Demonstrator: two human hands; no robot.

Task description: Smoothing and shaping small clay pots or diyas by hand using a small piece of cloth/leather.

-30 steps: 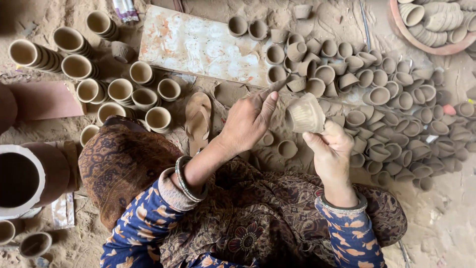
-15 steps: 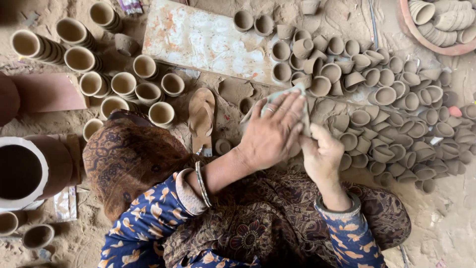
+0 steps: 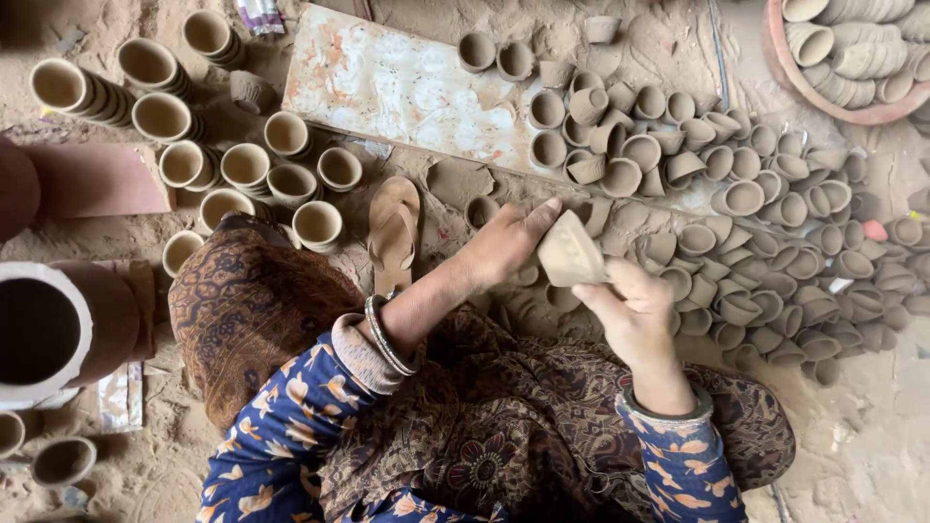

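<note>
Head view: a large spread of small unfired clay cups (image 3: 736, 199) is laid out on the sandy ground, so much shaping is judged done. One clay cup (image 3: 570, 254) is gripped in the right hand (image 3: 635, 320) above the lap, its rim touched by the left hand (image 3: 504, 242); finishing is judged unfinished.

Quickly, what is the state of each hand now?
Left hand: open, fingers flat against the small clay cup, not gripping.
Right hand: closed, holding the small clay cup.

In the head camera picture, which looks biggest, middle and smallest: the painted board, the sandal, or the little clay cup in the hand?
1. Painted board: biggest.
2. Sandal.
3. Clay cup in the right hand: smallest, though it is nearer the camera.
</note>
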